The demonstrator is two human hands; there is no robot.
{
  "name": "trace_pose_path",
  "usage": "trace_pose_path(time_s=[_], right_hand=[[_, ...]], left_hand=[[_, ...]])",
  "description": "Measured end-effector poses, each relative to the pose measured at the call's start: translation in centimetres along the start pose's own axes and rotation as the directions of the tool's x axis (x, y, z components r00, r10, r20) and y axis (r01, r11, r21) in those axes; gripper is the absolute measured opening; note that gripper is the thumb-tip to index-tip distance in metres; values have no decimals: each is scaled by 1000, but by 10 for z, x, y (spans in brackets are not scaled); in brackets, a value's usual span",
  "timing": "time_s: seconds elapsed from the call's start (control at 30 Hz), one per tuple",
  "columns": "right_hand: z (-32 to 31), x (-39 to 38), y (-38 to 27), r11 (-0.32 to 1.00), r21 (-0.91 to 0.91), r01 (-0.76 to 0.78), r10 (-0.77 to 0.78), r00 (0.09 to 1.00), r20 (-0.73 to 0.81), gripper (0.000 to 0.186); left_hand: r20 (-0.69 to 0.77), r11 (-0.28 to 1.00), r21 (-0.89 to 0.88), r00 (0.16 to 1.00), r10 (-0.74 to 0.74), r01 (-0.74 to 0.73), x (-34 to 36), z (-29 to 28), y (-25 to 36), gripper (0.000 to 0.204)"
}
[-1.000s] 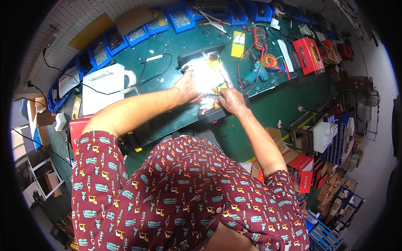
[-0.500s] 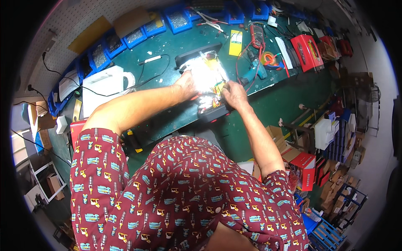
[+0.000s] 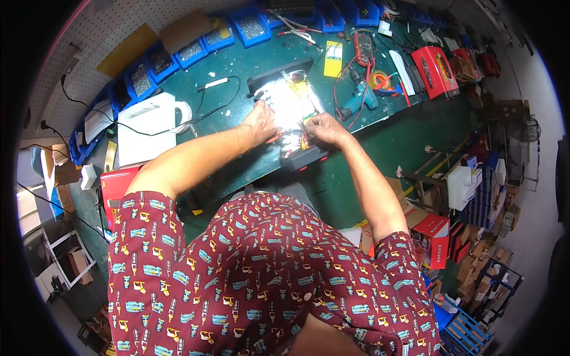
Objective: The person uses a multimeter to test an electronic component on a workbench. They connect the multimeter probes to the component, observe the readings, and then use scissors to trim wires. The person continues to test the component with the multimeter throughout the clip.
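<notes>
An opened electrical device (image 3: 282,110) with black end panels lies at the bench's front edge, its inside washed out by glare. Coloured wires (image 3: 304,141) run along its right and near side. My left hand (image 3: 260,123) is curled against the device's left side; a bit of red shows under it, and what its fingers grip is hidden in the glare. My right hand (image 3: 326,129) reaches over the right side with its fingertips pinched together at the wires.
Blue bins (image 3: 252,29) of small parts line the bench's back. A teal power drill (image 3: 359,102), a red multimeter (image 3: 363,47) and orange tape (image 3: 380,81) lie to the right. A white box (image 3: 147,127), a cabled pen-like tool (image 3: 215,84) and a red case (image 3: 116,190) are on the left.
My right hand has moved slightly left, further in over the device's wires. My left hand has shifted a little down and its fingers have curled more.
</notes>
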State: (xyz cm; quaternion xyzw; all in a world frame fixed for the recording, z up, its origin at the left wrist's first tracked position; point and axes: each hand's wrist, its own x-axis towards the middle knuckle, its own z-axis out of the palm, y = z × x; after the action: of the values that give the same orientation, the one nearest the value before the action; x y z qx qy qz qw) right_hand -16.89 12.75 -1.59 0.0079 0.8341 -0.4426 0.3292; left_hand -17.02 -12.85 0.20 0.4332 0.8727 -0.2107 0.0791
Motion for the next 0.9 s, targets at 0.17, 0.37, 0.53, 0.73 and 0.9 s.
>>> trace_pose_path(time_s=[0.17,0.37,0.53,0.73,0.9], right_hand=[[-3,-5,-7,990,135,-47,37,997,73,18],[-2,-6,-4,990,139,7,-12,999,37,21],[-3,-6,0,990,143,-4,-3,999,50,27],[-1,-13,-9,996,-5,85,-85,996,34,33],[-2,-9,6,964,-97,247,-247,969,20,33]], left_hand=[[17,996,85,1000,-2,1,10,8,11,31],[-24,994,92,998,-60,62,16,9,19,34],[-30,996,67,998,-59,61,14,13,20,35],[-51,984,153,995,-81,87,16,22,24,30],[38,996,68,997,-64,61,15,13,26,30]])
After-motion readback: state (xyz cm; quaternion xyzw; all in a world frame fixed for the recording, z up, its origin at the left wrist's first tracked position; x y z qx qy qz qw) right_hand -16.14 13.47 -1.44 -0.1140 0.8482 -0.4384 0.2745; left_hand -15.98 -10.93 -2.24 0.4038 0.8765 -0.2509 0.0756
